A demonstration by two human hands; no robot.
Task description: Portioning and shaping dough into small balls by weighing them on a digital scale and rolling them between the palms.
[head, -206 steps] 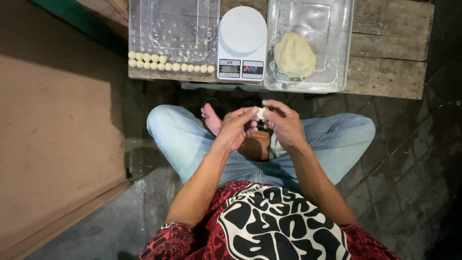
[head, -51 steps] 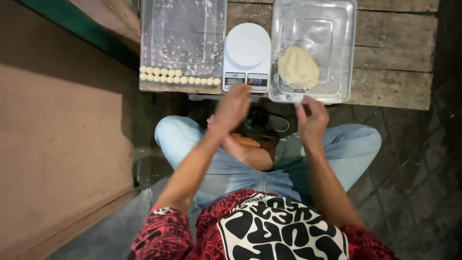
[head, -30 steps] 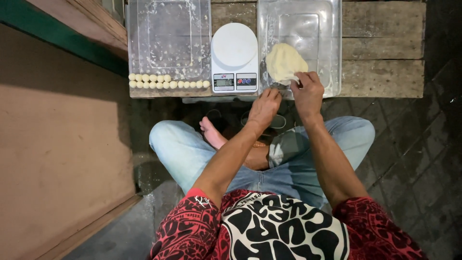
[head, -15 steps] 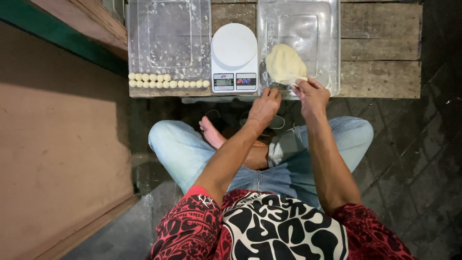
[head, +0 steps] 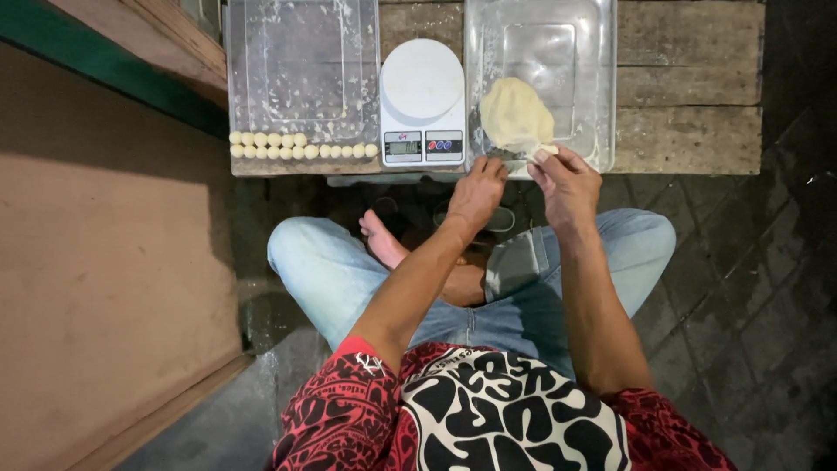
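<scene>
Pinching a small piece off the dough lump point(head: 516, 113) is the step judged to be in hand. The lump lies in the clear plastic tray point(head: 602, 87) at the right end of the wooden bench point(head: 689, 131), toward the tray's near left corner. The right hand point(head: 567, 179) reaches over the tray's near rim; its thumb and forefinger are closed on a pale tail of dough drawn out from the lump's near edge. The tail appears attached to the lump. The left hand point(head: 475, 187) hovers just beside the right, at the bench's near edge, fingers curled loosely; it grasps nothing visible.

A white digital scale point(head: 422, 103) stands between the two trays, platform bare. The second clear tray point(head: 301, 78) occupies the left end of the bench. A single row of small dough balls point(head: 301, 146) lines its near edge, touching one another.

The person sits cross-legged on the floor in front of the bench, in blue jeans and a red patterned shirt.

Judged next requirement: separate the pinched piece cleanly from the lump with a short pull or twist. The lump is soft and may stretch rather than break; steadying it with the free hand would limit dragging. The piece would then need checking on the scale and rolling before joining the row.
</scene>
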